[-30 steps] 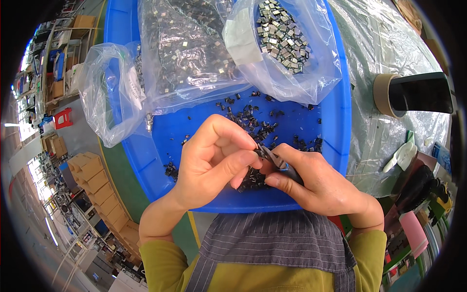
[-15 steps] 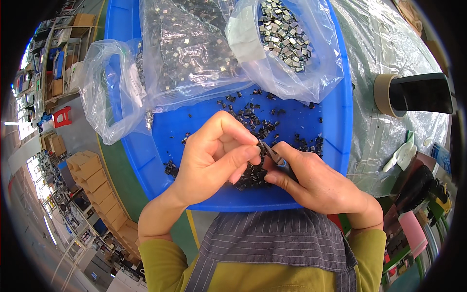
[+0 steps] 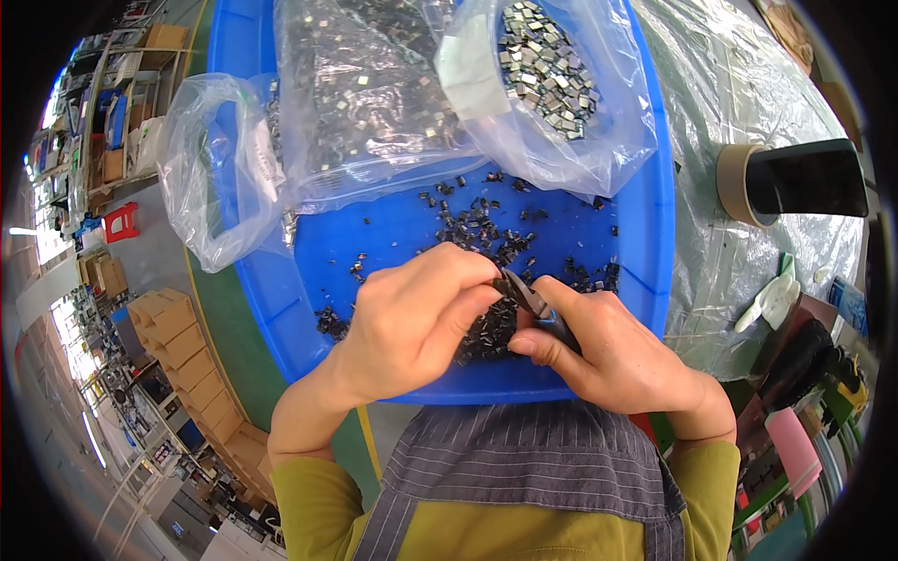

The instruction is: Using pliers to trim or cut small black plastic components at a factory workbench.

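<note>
My right hand [image 3: 613, 351] is wrapped round a pair of cutting pliers [image 3: 535, 304] with dark handles, jaws pointing up and left. Thumb and forefinger of my left hand [image 3: 407, 318] are pinched together at the jaw tips, on a small dark piece [image 3: 503, 284] whose kind is too small to make out. Both hands are over a blue plastic tray [image 3: 374, 243]. Beneath and beyond them lies a scatter of small black bits [image 3: 486, 337], partly hidden by my fingers.
A clear bag of small square metallic parts [image 3: 552, 75] stands at the tray's far right. Another clear bag [image 3: 365, 103] fills its far middle, and a crumpled bag [image 3: 220, 178] hangs over the left rim. To the right, a tape roll [image 3: 744, 184] touches a black object [image 3: 809, 179] on plastic sheeting.
My left hand has rolled over and its other fingers have curled out of sight behind the pinch. The right hand and pliers have barely moved.
</note>
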`<action>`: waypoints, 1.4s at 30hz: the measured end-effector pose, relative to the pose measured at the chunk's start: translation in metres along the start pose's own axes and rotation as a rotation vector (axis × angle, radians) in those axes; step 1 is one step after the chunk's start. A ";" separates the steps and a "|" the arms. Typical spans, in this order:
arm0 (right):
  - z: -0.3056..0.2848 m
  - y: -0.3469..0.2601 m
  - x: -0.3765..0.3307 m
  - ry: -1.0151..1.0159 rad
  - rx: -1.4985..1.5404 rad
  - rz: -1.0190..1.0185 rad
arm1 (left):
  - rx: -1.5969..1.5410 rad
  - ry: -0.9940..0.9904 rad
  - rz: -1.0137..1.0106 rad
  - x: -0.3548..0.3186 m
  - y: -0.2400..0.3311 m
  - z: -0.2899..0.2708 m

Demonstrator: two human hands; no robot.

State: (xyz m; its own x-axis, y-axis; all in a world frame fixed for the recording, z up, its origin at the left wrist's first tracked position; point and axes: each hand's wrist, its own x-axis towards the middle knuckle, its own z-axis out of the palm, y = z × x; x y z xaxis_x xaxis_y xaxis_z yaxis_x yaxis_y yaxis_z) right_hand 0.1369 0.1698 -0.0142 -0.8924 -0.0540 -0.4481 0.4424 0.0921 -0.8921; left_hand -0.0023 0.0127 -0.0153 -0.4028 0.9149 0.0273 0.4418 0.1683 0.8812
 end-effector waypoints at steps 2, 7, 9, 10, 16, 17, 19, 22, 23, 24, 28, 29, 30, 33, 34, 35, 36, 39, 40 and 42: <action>-0.001 0.000 0.001 -0.018 -0.009 -0.070 | 0.036 0.031 0.061 -0.003 -0.006 0.004; 0.001 0.001 -0.002 -0.056 0.055 -0.027 | 0.259 0.158 0.350 -0.007 -0.010 0.010; 0.000 0.001 -0.003 -0.055 0.095 -0.001 | 0.355 0.183 0.418 -0.007 -0.010 0.010; -0.001 0.001 -0.003 -0.040 0.072 0.004 | 0.354 0.180 0.422 -0.006 -0.009 0.008; 0.002 0.006 -0.003 0.053 -0.028 -0.073 | -0.079 -0.048 -0.098 -0.005 -0.001 -0.002; 0.003 0.007 -0.003 0.099 -0.078 -0.112 | -0.336 -0.117 -0.280 -0.001 0.004 -0.003; 0.005 0.008 -0.002 0.074 -0.053 -0.126 | -0.702 -0.240 -0.407 0.002 0.004 -0.004; 0.004 0.006 0.001 0.041 0.002 -0.129 | -0.884 -0.296 -0.456 0.004 0.004 -0.005; 0.003 0.005 0.001 0.034 0.034 -0.120 | -0.868 -0.281 -0.391 0.002 0.002 -0.003; 0.003 0.005 0.002 0.033 0.035 -0.117 | -0.853 -0.269 -0.327 0.000 0.000 -0.002; 0.001 0.006 0.003 -0.006 0.073 -0.116 | -0.785 -0.207 -0.224 0.000 0.003 0.001; 0.001 0.007 0.003 -0.014 0.082 -0.114 | -0.786 -0.208 -0.225 -0.001 0.002 0.002; 0.001 0.007 0.003 -0.016 0.084 -0.115 | -0.734 -0.194 -0.205 -0.004 0.003 0.004; 0.005 0.009 0.004 0.051 0.097 -0.118 | -0.669 -0.127 -0.226 -0.008 0.008 0.004; 0.005 0.011 0.004 0.162 -0.077 -0.151 | -0.657 -0.077 -0.266 -0.008 0.010 0.003; 0.006 0.012 0.005 0.273 -0.252 -0.184 | -0.606 -0.064 -0.279 -0.006 0.010 0.001; 0.007 0.012 0.005 0.270 -0.249 -0.185 | -0.598 -0.033 -0.286 -0.006 0.010 0.002; 0.009 0.010 0.004 0.452 -0.515 -0.288 | -0.613 -0.016 -0.287 -0.007 0.012 0.001; 0.009 0.009 0.004 0.450 -0.512 -0.287 | -0.604 -0.015 -0.310 -0.007 0.015 0.000; 0.009 0.007 0.005 0.478 -0.579 -0.296 | -0.597 -0.015 -0.333 -0.008 0.016 -0.001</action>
State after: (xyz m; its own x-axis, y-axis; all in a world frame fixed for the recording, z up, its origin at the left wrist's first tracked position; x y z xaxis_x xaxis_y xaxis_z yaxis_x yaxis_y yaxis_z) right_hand 0.1367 0.1614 -0.0229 -0.9650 0.2622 -0.0077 0.1821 0.6486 -0.7391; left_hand 0.0078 0.0076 -0.0009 -0.4279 0.8550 -0.2928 -0.2236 0.2138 0.9510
